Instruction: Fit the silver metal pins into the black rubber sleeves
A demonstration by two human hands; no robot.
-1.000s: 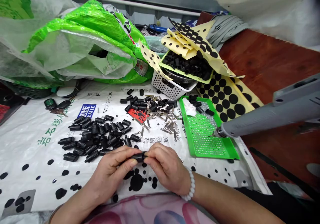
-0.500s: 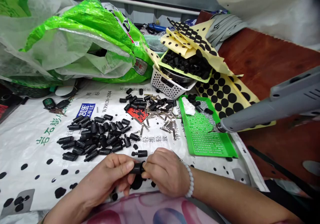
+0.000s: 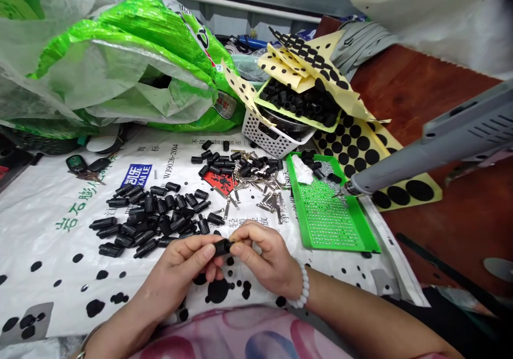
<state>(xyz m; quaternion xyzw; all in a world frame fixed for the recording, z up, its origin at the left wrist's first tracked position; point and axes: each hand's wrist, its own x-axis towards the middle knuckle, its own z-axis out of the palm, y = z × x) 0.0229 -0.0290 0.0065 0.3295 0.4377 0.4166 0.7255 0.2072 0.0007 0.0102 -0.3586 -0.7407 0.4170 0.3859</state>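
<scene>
My left hand (image 3: 180,265) and my right hand (image 3: 264,255) meet low in the middle of the view, pinching a small black plastic connector sleeve (image 3: 223,247) between thumbs and fingers. Its far end is partly hidden by my right fingertips. Just beyond my left hand lies a loose heap of black connector sleeves (image 3: 148,215). Further ahead, a scatter of small metal terminals (image 3: 256,188) mixes with more black sleeves. A white beaded bracelet (image 3: 304,287) circles my right wrist.
A green perforated tray (image 3: 328,225) sits to the right, with a grey electric tool (image 3: 441,153) pointing its tip over it. Beyond stand a white basket (image 3: 268,140), black adhesive-dot sheets (image 3: 360,150), a green plastic sack (image 3: 132,65) and keys (image 3: 84,165).
Both hands have moved up the view, now covering the loose black sleeve that lay ahead of them. The grey tool has shifted slightly up and left.
</scene>
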